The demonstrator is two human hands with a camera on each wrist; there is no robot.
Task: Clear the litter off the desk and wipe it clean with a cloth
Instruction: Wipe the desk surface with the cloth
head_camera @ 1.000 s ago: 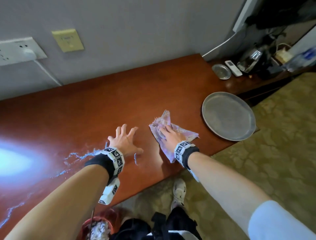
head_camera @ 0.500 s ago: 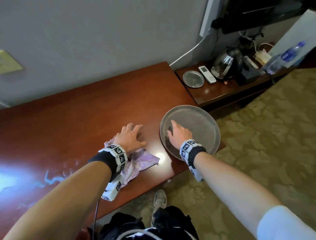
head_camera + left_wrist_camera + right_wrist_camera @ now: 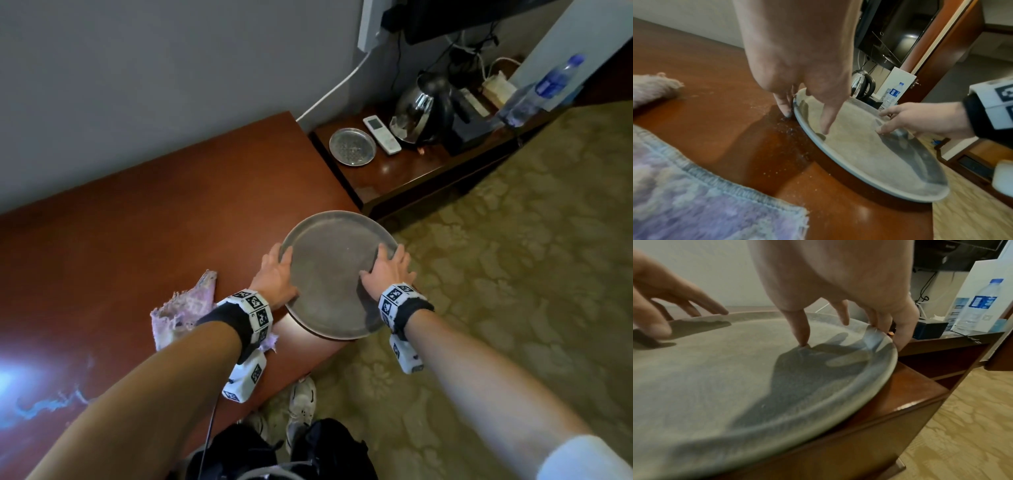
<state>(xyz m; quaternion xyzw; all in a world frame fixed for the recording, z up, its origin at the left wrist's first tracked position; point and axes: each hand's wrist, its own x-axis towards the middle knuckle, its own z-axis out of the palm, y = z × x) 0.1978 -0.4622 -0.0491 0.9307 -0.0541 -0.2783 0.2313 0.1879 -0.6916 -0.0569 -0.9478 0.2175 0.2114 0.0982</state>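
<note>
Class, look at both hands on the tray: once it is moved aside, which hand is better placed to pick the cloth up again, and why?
Probably the left hand. The cloth lies on the desk just beside its wrist, while the right hand grips the far rim of the tray, across from the cloth.

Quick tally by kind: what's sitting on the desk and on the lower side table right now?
Trays: 2, big tray on the desk, small tray on the side table
Cloths: 1, cloth
Remotes: 1, remote
Kettles: 1, kettle
Bottles: 1, bottle
Total: 6
</note>
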